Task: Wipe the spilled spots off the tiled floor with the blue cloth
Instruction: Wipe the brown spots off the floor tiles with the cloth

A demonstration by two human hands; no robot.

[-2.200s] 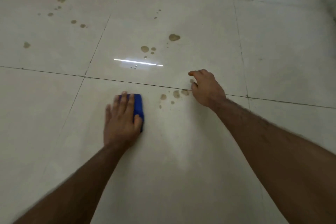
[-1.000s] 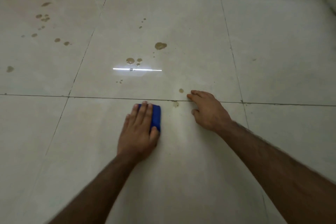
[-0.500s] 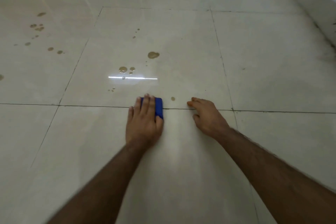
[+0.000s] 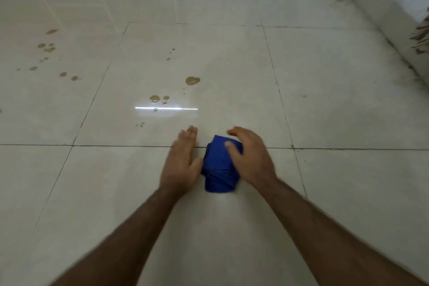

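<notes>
The blue cloth (image 4: pixel 218 169) lies bunched on the pale tiled floor (image 4: pixel 336 111), across a grout line. My right hand (image 4: pixel 251 158) curls over its right side, thumb on top, gripping it. My left hand (image 4: pixel 183 160) rests flat on the floor just left of the cloth, fingers together, thumb touching its edge. Brown spilled spots lie beyond the hands: a large spot (image 4: pixel 192 80), a cluster (image 4: pixel 155 99) by a light streak, and tiny drops (image 4: pixel 140 125). More spots (image 4: pixel 47 47) dot the far-left tile.
A wall base (image 4: pixel 383 7) runs diagonally along the far right. A brown striped object (image 4: pixel 421 37) pokes in at the right edge. A bright light reflection (image 4: pixel 166 108) lies on the tile ahead of my hands.
The cloth has gone from under my left hand to my right hand's grip. The spots near the grout line by my right hand are gone. My left hand now lies bare on the floor.
</notes>
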